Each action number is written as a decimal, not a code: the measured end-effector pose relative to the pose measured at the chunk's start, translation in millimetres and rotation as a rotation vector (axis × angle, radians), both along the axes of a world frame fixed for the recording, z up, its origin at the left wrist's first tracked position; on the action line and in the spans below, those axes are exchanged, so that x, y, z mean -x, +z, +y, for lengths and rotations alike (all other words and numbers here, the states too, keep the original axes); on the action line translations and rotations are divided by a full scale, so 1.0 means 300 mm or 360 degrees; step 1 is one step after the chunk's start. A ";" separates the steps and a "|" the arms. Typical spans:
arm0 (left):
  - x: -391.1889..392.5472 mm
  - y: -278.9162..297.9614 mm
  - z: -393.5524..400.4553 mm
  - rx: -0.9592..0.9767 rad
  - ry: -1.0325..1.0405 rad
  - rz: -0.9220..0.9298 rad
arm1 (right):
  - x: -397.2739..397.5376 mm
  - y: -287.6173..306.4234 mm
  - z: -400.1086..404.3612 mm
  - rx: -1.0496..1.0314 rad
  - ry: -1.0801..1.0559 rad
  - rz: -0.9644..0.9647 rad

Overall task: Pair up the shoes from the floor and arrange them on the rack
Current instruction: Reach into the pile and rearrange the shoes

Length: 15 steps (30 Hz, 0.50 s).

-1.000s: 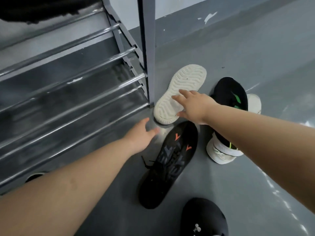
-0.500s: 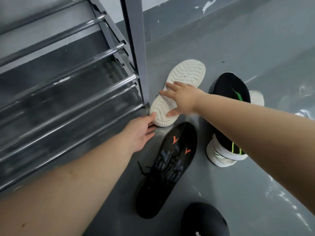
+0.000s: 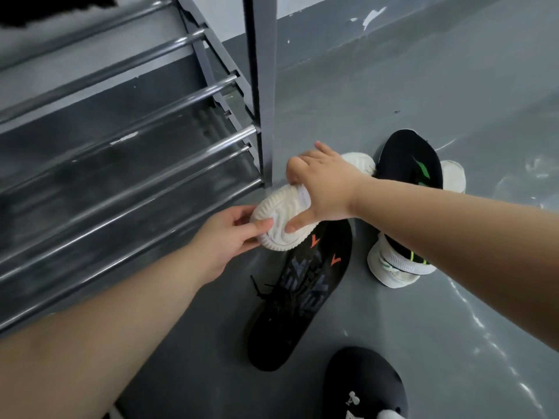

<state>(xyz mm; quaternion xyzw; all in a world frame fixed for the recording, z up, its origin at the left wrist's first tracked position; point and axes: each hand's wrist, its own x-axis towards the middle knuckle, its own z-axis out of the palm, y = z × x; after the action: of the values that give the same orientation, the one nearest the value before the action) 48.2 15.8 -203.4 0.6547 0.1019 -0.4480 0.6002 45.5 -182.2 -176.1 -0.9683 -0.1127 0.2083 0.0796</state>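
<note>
- The white shoe [image 3: 290, 216] sits sole-up just right of the rack [image 3: 127, 164] post, over the toe of the black shoe with orange marks [image 3: 299, 294]
- The right hand [image 3: 326, 189] clasps its middle from above, thumb under the near edge, probably to lift and turn it
- The left hand [image 3: 223, 240] pinches the near end to steady it
- A black-and-green shoe [image 3: 408, 176] lies far right; its white mate may sit beneath, hard to tell

Both hands — left [image 3: 230, 237], right [image 3: 320, 186] — grip the white shoe [image 3: 281, 231].
</note>
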 end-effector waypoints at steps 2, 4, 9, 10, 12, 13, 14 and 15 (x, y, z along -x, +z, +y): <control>0.017 0.049 0.047 0.0016 -0.0038 -0.0117 | 0.029 0.027 0.036 -0.0107 -0.0067 -0.0043; 0.038 0.102 0.093 -0.0091 -0.0137 -0.0416 | 0.062 0.044 0.071 -0.0226 -0.0108 -0.0054; 0.146 0.205 0.219 -0.0373 -0.0251 -0.1005 | 0.161 0.083 0.178 -0.0328 -0.0063 -0.0227; 0.179 0.211 0.251 -0.0409 -0.0258 -0.1080 | 0.183 0.092 0.201 -0.0354 -0.0028 -0.0265; 0.247 0.217 0.323 -0.0492 -0.0304 -0.1239 | 0.224 0.111 0.255 -0.0430 0.0062 -0.0285; 0.277 0.216 0.364 -0.0539 -0.0321 -0.1318 | 0.244 0.125 0.289 -0.0454 0.0102 -0.0258; 0.304 0.218 0.406 -0.0591 -0.0340 -0.1411 | 0.261 0.133 0.325 -0.0462 0.0127 -0.0215; 0.325 0.219 0.448 -0.0650 -0.0368 -0.1533 | 0.275 0.137 0.362 -0.0449 0.0147 -0.0176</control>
<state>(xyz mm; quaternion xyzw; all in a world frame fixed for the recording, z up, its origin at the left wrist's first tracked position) -49.4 150.2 -137.8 0.8966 -0.1727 -0.1311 0.3861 -36.9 -73.5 -135.1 -0.9513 -0.1895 0.1401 0.1989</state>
